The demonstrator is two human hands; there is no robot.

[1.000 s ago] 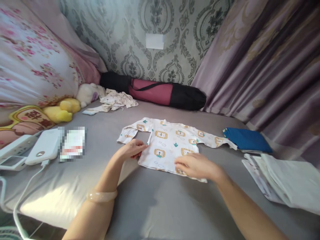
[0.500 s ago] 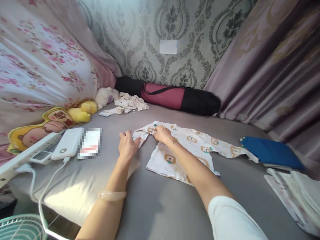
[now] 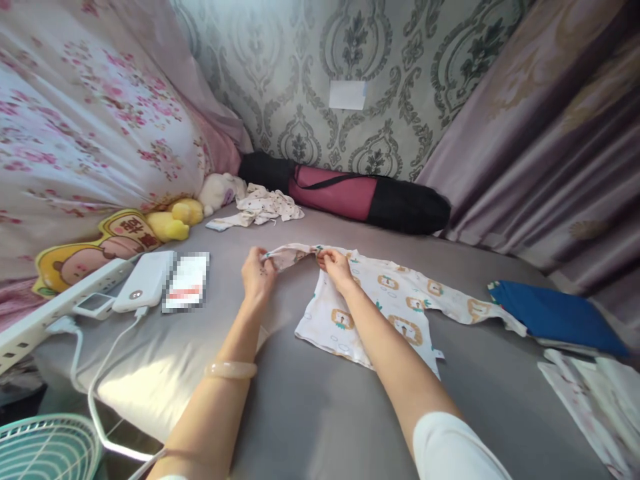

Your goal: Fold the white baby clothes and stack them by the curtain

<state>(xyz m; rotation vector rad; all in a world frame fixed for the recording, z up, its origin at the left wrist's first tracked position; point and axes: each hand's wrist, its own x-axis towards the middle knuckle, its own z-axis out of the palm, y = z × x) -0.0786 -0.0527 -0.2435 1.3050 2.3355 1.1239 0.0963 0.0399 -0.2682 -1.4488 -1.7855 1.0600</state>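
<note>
A small white long-sleeved shirt (image 3: 345, 320) printed with orange lions lies spread on the grey bed sheet (image 3: 320, 413). My left hand (image 3: 259, 275) is closed on the cuff end of its left sleeve. Near the shoulder of that same sleeve, my right hand (image 3: 334, 267) pinches the fabric. Between the two hands the sleeve is stretched out and looks slightly raised. The other sleeve reaches right to a folded blue cloth (image 3: 555, 313). My right forearm covers part of the shirt's body.
A power strip (image 3: 85, 293), a white power bank (image 3: 145, 280) with a cable and a blurred white rectangle (image 3: 186, 283) lie at left. Plush toys (image 3: 80, 263), a crumpled garment (image 3: 265, 203) and a long black-and-red bag (image 3: 345, 193) line the back. Folded clothes (image 3: 585, 393) sit at right.
My left hand has closed on the sleeve's cuff end. The sleeve, bent downward before, is now pulled straighter between both hands. The view has shifted slightly.
</note>
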